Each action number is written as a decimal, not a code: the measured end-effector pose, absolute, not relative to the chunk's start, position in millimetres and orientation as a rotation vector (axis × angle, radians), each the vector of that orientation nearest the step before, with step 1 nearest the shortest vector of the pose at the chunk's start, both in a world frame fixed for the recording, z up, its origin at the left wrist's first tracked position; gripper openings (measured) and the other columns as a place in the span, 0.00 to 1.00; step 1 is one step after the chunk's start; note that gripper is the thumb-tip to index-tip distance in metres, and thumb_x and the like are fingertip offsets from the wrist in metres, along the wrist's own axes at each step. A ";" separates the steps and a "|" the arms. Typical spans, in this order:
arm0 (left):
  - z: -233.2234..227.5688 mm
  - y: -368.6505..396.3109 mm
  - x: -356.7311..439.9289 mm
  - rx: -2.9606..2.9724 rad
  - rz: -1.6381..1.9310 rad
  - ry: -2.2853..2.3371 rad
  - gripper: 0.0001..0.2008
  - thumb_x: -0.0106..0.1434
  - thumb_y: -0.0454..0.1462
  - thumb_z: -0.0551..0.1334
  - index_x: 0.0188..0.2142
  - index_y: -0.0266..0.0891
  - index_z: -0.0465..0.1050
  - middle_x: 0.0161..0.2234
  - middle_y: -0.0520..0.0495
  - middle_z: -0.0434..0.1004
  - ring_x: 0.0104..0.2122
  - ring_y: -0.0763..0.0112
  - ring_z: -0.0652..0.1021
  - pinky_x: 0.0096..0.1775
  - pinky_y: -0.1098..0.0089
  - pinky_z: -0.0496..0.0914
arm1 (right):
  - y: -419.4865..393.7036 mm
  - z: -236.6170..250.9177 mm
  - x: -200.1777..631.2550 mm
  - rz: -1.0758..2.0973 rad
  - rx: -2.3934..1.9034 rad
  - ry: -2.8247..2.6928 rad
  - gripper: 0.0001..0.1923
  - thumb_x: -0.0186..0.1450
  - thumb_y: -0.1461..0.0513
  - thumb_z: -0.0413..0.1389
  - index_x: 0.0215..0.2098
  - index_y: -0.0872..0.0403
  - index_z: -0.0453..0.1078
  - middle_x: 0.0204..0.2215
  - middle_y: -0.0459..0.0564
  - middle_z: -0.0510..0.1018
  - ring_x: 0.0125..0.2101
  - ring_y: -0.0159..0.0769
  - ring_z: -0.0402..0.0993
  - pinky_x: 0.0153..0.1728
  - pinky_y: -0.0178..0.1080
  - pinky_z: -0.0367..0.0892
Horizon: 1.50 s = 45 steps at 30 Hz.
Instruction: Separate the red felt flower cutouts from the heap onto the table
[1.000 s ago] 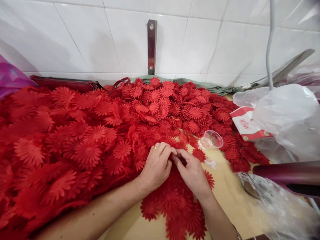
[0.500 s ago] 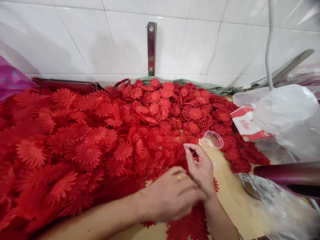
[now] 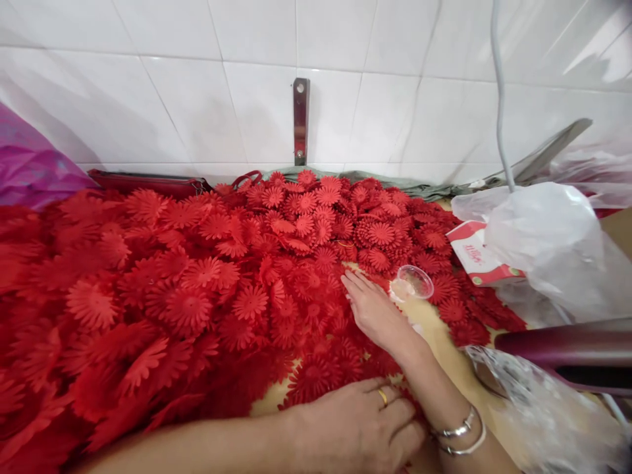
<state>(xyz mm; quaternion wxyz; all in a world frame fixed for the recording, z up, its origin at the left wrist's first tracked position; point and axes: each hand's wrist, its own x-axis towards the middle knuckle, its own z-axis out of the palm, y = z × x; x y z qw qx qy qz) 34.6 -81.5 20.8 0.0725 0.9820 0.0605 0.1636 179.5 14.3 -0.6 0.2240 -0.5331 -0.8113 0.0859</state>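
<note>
Nearest of all, the left hand (image 3: 358,428) lies low at the near edge, palm down with its fingers loosely together, a gold ring (image 3: 382,396) on one of them; it rests on the red flower cut-outs (image 3: 316,375) that spill onto the tan tabletop (image 3: 444,342), and whether it pinches any of them cannot be told. Just to its right, the right wrist carries two silver bangles (image 3: 461,434). The right forearm runs up and to the left from there, and the right hand (image 3: 372,309) lies flat and open, fingers stretched out and close together, pressing on the edge of the red heap with nothing gripped. The two hands are well apart, the right one farther in.

Just beside the right hand's fingertips, to the right, sits a small clear plastic cup (image 3: 412,283) on the tabletop. At the near right, crinkled clear plastic film (image 3: 538,408) lies under a dark maroon bar (image 3: 563,342).

The big pile of red flowers (image 3: 197,289) fills the left and middle of the scene, reaching back to the wall. To the right, a red-and-white carton (image 3: 476,253) pokes out from under a white plastic bag (image 3: 553,250). At the far left is a purple bag (image 3: 29,178), and a dark red purse (image 3: 148,181) lies along the wall. On the white tiled wall (image 3: 197,99) a metal bracket (image 3: 299,122) stands upright.
</note>
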 end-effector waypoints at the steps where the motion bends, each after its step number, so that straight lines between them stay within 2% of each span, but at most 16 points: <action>1: 18.6 -82.5 35.2 2.955 0.493 0.176 0.18 0.72 0.48 0.57 0.42 0.35 0.75 0.44 0.39 0.80 0.47 0.62 0.79 0.55 0.63 0.70 | 15.7 -0.6 180.4 0.238 -1.476 -2.270 0.24 0.72 0.66 0.44 0.63 0.58 0.68 0.63 0.62 0.72 0.67 0.49 0.63 0.64 0.59 0.64; 3: 15.2 -85.4 35.7 2.972 0.502 0.148 0.16 0.72 0.46 0.57 0.39 0.36 0.76 0.44 0.39 0.81 0.48 0.63 0.79 0.58 0.63 0.68 | 16.3 -0.1 180.7 0.215 -1.481 -2.290 0.23 0.73 0.65 0.44 0.63 0.57 0.68 0.63 0.61 0.71 0.66 0.49 0.64 0.63 0.59 0.64; 5: 13.4 -88.7 35.4 2.988 0.533 0.092 0.14 0.72 0.43 0.57 0.40 0.38 0.78 0.49 0.41 0.81 0.52 0.63 0.78 0.61 0.64 0.66 | 15.2 0.6 179.6 0.208 -1.487 -2.306 0.23 0.72 0.66 0.45 0.62 0.58 0.69 0.64 0.61 0.71 0.66 0.50 0.64 0.64 0.60 0.63; 8: 10.5 -92.2 34.6 2.986 0.561 0.038 0.16 0.73 0.42 0.54 0.53 0.41 0.75 0.61 0.47 0.74 0.61 0.62 0.72 0.67 0.59 0.61 | 11.2 3.8 178.8 0.247 -1.477 -2.303 0.22 0.71 0.67 0.46 0.59 0.59 0.72 0.61 0.62 0.74 0.65 0.49 0.66 0.64 0.60 0.63; 10: 6.2 -92.0 34.5 2.955 0.521 0.050 0.21 0.72 0.46 0.54 0.60 0.43 0.70 0.64 0.49 0.70 0.66 0.59 0.67 0.67 0.52 0.60 | 5.1 9.3 181.1 0.251 -1.434 -2.237 0.22 0.71 0.67 0.46 0.58 0.57 0.73 0.62 0.60 0.73 0.65 0.46 0.66 0.65 0.58 0.63; 13: -3.4 -87.3 33.9 2.890 0.428 0.080 0.27 0.68 0.52 0.58 0.61 0.42 0.69 0.64 0.46 0.71 0.67 0.54 0.66 0.66 0.47 0.60 | -14.0 21.1 188.7 0.211 -1.371 -2.127 0.21 0.72 0.66 0.45 0.57 0.53 0.74 0.61 0.57 0.74 0.63 0.44 0.69 0.64 0.57 0.64; 15: -10.2 -82.1 31.5 2.870 0.410 0.124 0.28 0.67 0.52 0.60 0.62 0.41 0.69 0.63 0.44 0.71 0.66 0.54 0.67 0.66 0.46 0.58 | -33.4 27.0 195.1 0.193 -1.366 -2.055 0.20 0.72 0.65 0.46 0.56 0.52 0.75 0.59 0.55 0.77 0.61 0.44 0.71 0.64 0.58 0.64; 21: -16.8 -63.8 9.0 2.940 0.555 0.120 0.22 0.68 0.49 0.62 0.56 0.40 0.73 0.57 0.41 0.78 0.62 0.56 0.72 0.64 0.50 0.61 | -97.1 9.4 206.3 0.202 -1.431 -1.800 0.16 0.73 0.59 0.49 0.55 0.50 0.74 0.55 0.56 0.79 0.58 0.44 0.73 0.61 0.56 0.67; 27: 7.8 -62.1 -16.3 3.042 0.524 0.156 0.21 0.71 0.49 0.58 0.56 0.40 0.72 0.57 0.42 0.78 0.61 0.60 0.73 0.66 0.57 0.58 | -134.8 -20.9 200.2 0.175 -1.547 -1.658 0.17 0.73 0.57 0.49 0.55 0.52 0.73 0.57 0.59 0.76 0.59 0.47 0.72 0.61 0.59 0.67; 32: 31.2 -95.3 -21.1 3.042 0.531 0.346 0.21 0.64 0.44 0.68 0.53 0.36 0.74 0.61 0.37 0.74 0.62 0.54 0.72 0.63 0.55 0.64 | -147.2 -31.4 201.9 0.122 -1.587 -1.647 0.17 0.73 0.56 0.50 0.54 0.52 0.73 0.57 0.60 0.75 0.58 0.48 0.72 0.61 0.60 0.66; 34: 36.9 -111.7 -20.3 3.056 0.475 0.426 0.23 0.64 0.44 0.68 0.54 0.34 0.73 0.61 0.37 0.73 0.61 0.55 0.72 0.64 0.55 0.63 | -150.8 -34.8 203.2 0.096 -1.600 -1.661 0.18 0.73 0.55 0.51 0.55 0.53 0.72 0.58 0.61 0.74 0.58 0.48 0.71 0.61 0.60 0.66; 39: 41.3 -140.3 -16.4 3.131 0.426 0.345 0.18 0.67 0.44 0.63 0.51 0.34 0.76 0.59 0.38 0.75 0.60 0.59 0.73 0.65 0.60 0.62 | -164.1 -38.2 205.2 -0.003 -1.613 -1.801 0.23 0.73 0.53 0.50 0.62 0.53 0.66 0.66 0.62 0.64 0.67 0.53 0.60 0.64 0.62 0.61; 42: 36.5 -142.8 -8.8 3.113 0.449 -0.049 0.11 0.70 0.42 0.60 0.43 0.40 0.80 0.53 0.44 0.79 0.56 0.65 0.76 0.62 0.67 0.65 | -172.6 -36.1 207.7 -0.081 -1.632 -1.982 0.31 0.72 0.51 0.52 0.70 0.52 0.56 0.72 0.62 0.52 0.71 0.58 0.47 0.65 0.65 0.57; 45: 22.3 -133.7 4.2 3.038 0.468 -0.487 0.13 0.70 0.41 0.58 0.37 0.44 0.82 0.51 0.48 0.82 0.53 0.66 0.78 0.58 0.68 0.70 | -175.7 -32.1 211.4 -0.105 -1.652 -2.188 0.39 0.69 0.48 0.56 0.73 0.49 0.50 0.75 0.61 0.38 0.73 0.64 0.36 0.64 0.68 0.54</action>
